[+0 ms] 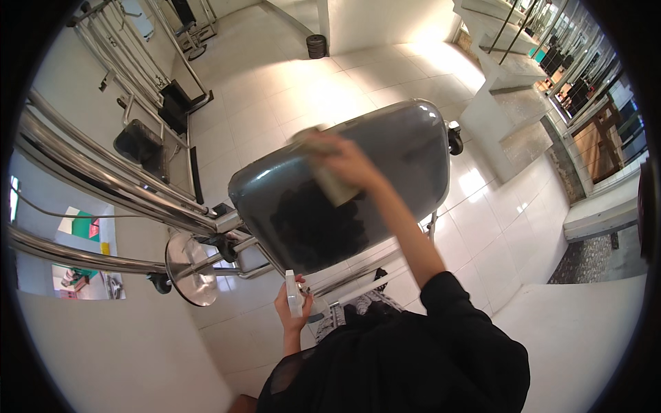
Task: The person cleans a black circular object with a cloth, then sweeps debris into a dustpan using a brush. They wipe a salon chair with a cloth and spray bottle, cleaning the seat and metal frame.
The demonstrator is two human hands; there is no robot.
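Note:
My right hand [343,157] presses a pale cloth [335,186] onto the dark grey padded seat [408,149] of a gym machine. Hand and cloth are blurred at the pad's far edge. A darker, uneven patch [315,227] that looks wet covers the pad's near left part. Below the pad, close to my body, my left hand [294,304] grips a spray bottle [295,294] by its white trigger head. The bottle's clear body shows only partly beside the fingers.
Chrome tubes [119,160] and a round metal disc [191,269] stand at the left, joined by black knobs [225,248]. A cable machine [170,106] is behind them. Stacked weight plates [316,46] sit on the tiled floor [258,93]. Concrete stairs [521,124] rise at the right.

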